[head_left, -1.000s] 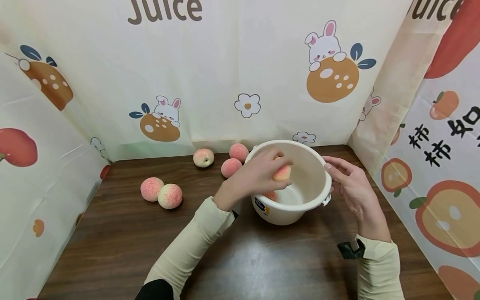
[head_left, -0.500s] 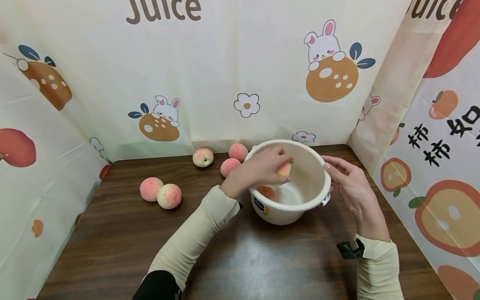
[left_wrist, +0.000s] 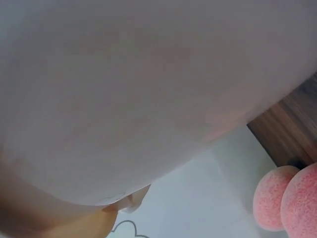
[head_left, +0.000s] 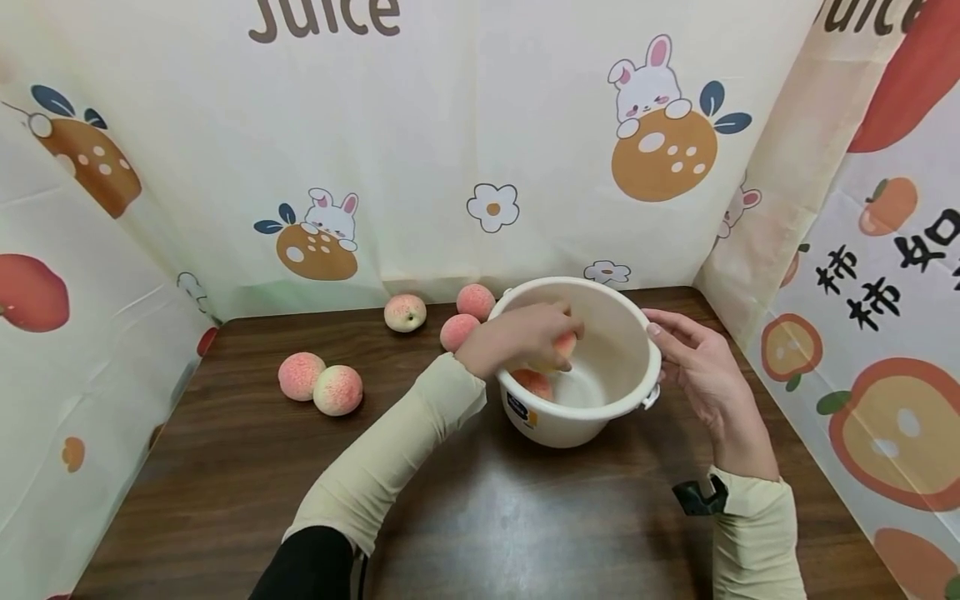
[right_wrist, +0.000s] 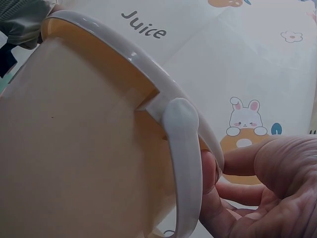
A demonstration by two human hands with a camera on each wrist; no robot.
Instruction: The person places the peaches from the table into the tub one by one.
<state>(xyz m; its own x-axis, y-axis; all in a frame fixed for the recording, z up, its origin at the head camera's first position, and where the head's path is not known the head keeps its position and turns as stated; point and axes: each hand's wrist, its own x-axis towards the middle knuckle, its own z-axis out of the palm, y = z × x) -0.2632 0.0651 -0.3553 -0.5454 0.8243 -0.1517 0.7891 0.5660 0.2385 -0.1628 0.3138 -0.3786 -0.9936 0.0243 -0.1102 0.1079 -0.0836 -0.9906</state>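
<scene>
A white bucket (head_left: 562,432) stands upright on the dark wooden table, tilted little if at all. Reaching over its left rim, my left hand (head_left: 517,335) holds a pink-and-cream peach (head_left: 566,343) inside the bucket. Another peach (head_left: 534,383) lies in the bucket below that hand. At the right side, my right hand (head_left: 701,375) pinches the rim between thumb and fingers. The right wrist view shows that hand's fingertips at the rim beside the white handle (right_wrist: 185,168). In the left wrist view the bucket's wall (left_wrist: 129,99) fills most of the picture, and the left fingers are hidden.
Left of the bucket sit two pink peaches (head_left: 476,301) close together and a paler peach (head_left: 405,313). Farther left, a pink peach (head_left: 302,377) touches a cream-pink peach (head_left: 338,390). Printed curtains (head_left: 420,150) surround the table (head_left: 225,492) at back and sides.
My left hand has moved lower into the bucket with the peach, and the forearm has shifted right. The peach beneath it shows more. My right hand stays at the rim.
</scene>
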